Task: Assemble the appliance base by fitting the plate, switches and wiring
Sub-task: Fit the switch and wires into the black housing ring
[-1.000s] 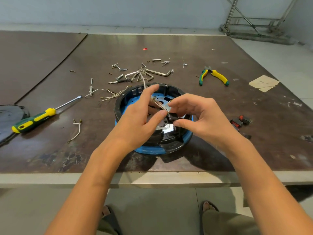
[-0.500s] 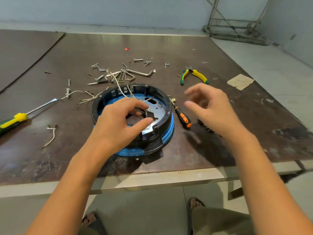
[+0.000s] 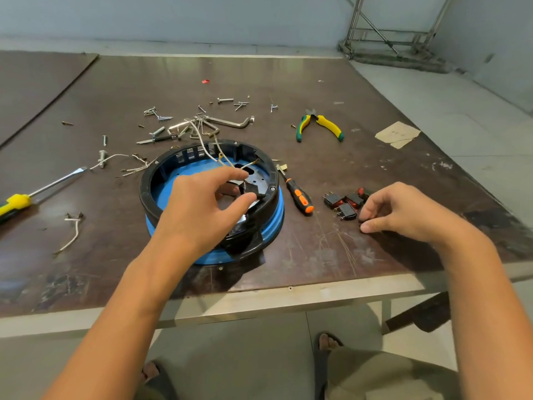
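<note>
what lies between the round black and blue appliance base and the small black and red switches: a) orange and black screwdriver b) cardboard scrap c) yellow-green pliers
a: the orange and black screwdriver lies beside the base, with the switches on its other side.

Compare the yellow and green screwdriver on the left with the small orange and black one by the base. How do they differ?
The yellow-green screwdriver has a long bare shaft; the orange-black screwdriver looks shorter and stubbier. The yellow-green one lies well left of the base, handle cut by the frame edge; the orange-black one lies close beside the base's right side, fully in view. Both lie flat on the table.
</note>
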Action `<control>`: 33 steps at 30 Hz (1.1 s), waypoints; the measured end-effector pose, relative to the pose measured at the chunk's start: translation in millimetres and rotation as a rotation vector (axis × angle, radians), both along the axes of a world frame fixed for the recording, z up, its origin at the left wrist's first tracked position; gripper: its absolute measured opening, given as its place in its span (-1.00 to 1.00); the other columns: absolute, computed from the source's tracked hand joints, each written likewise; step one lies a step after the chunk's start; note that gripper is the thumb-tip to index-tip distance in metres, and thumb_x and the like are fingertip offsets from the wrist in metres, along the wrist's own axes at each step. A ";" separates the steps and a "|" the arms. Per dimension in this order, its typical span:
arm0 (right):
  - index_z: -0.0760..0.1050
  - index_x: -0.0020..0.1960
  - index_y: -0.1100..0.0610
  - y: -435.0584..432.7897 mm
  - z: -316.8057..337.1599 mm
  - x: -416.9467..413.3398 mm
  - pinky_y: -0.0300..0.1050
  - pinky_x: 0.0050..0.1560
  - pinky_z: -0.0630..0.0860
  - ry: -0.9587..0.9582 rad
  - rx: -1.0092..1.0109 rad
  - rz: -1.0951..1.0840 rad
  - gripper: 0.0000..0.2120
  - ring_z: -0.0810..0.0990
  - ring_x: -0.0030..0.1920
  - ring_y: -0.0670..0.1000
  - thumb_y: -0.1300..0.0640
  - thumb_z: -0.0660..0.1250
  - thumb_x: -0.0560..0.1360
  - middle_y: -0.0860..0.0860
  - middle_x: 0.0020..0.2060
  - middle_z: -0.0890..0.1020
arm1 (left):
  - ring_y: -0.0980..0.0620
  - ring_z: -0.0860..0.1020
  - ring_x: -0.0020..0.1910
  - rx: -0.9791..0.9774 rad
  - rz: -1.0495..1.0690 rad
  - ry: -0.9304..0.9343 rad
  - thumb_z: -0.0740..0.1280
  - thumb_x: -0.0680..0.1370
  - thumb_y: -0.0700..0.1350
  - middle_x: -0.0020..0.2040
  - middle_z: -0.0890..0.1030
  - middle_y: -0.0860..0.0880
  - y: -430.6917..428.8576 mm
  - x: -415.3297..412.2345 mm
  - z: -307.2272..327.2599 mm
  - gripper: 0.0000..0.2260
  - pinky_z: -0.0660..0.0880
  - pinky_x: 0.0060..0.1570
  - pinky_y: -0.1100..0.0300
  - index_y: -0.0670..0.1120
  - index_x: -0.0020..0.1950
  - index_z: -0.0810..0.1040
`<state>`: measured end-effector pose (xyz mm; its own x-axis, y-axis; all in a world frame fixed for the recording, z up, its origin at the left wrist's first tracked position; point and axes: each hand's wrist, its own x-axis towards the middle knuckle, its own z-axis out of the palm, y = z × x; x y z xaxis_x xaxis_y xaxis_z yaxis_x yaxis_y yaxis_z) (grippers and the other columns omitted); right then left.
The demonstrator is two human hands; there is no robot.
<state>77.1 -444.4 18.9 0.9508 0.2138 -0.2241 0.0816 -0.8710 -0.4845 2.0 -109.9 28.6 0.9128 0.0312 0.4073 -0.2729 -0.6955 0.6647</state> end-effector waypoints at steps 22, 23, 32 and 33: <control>0.68 -0.02 0.30 165.6 9.9 -28.0 -0.23 -0.15 0.60 -0.318 1.032 0.167 -0.90 0.69 -0.23 -0.07 0.36 0.46 0.46 0.07 -0.22 0.73 | 0.20 0.70 -0.15 -0.284 -0.017 -0.005 0.54 0.45 -0.16 -0.06 0.73 0.04 7.3 1.6 -5.6 -0.73 0.66 -0.07 0.16 -0.10 0.14 0.70; 0.68 -0.01 0.32 168.0 10.1 -27.7 -0.21 -0.13 0.62 -0.322 1.036 0.163 -0.89 0.69 -0.22 -0.04 0.36 0.46 0.46 0.11 -0.20 0.73 | 0.19 0.70 -0.17 -0.300 -0.028 0.002 0.54 0.45 -0.17 -0.07 0.73 0.04 7.9 1.2 -5.5 -0.74 0.66 -0.08 0.17 -0.10 0.13 0.70; 0.66 0.03 0.26 179.0 8.6 -28.8 -0.26 -0.08 0.59 -0.344 1.118 0.139 -0.84 0.71 -0.13 -0.06 0.40 0.43 0.48 0.06 -0.15 0.73 | 0.04 0.72 -0.22 -0.482 -0.053 0.001 0.49 0.50 -0.24 -0.13 0.74 0.00 8.2 5.1 -10.7 -0.82 0.68 -0.17 0.10 -0.04 0.06 0.70; 0.66 0.04 0.26 178.8 9.0 -28.4 -0.26 -0.07 0.58 -0.350 1.116 0.144 -0.83 0.71 -0.12 -0.07 0.41 0.43 0.48 0.06 -0.14 0.73 | 0.03 0.72 -0.23 -0.507 -0.050 0.004 0.48 0.50 -0.25 -0.14 0.74 0.00 7.9 5.8 -11.2 -0.81 0.68 -0.18 0.10 -0.03 0.06 0.70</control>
<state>48.7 -265.6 27.9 0.8746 0.2363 0.4234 0.4243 0.0497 -0.9041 7.9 -102.0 17.4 0.9195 0.1806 0.3490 -0.2944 -0.2716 0.9163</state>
